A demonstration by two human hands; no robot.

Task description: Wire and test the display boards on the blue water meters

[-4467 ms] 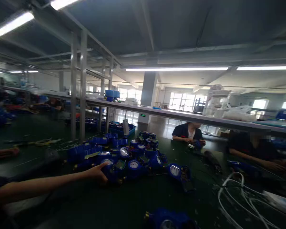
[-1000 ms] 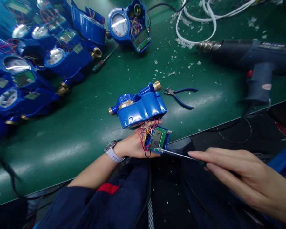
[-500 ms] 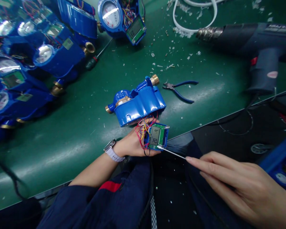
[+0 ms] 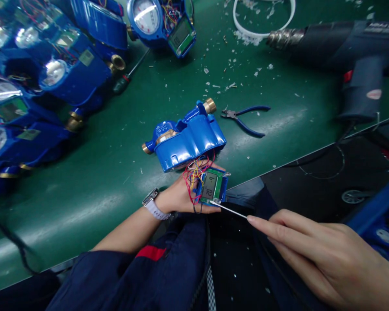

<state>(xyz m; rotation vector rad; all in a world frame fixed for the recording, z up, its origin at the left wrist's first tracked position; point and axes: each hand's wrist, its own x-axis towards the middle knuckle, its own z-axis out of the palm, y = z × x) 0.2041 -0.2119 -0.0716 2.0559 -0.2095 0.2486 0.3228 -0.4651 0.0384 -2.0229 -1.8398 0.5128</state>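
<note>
My left hand (image 4: 180, 194), with a watch on its wrist, holds a green display circuit board (image 4: 219, 183) in a blue cover at the bench edge. Its small screen shows digits. Red, yellow, white and black wires (image 4: 192, 177) run from the board to a blue water meter (image 4: 191, 142), which lies tipped over on the bench with brass ends. My right hand (image 4: 330, 250) is closed round a thin screwdriver (image 4: 233, 211); its handle is hidden in the palm. The metal tip meets the lower edge of the board, beside a small clear part.
Diagonal cutters (image 4: 246, 119) lie right of the meter. A heat gun (image 4: 359, 56) rests at the back right, near a white cable loop (image 4: 262, 32) and scraps. Several blue meters (image 4: 78, 73) crowd the left, with another screwdriver (image 4: 123, 82) beside them. More meters (image 4: 384, 235) sit low at right.
The screwdriver and my right hand have shifted slightly left, the tip moving a little along the board's lower edge. My left hand still holds the board. The view has moved slightly.
</note>
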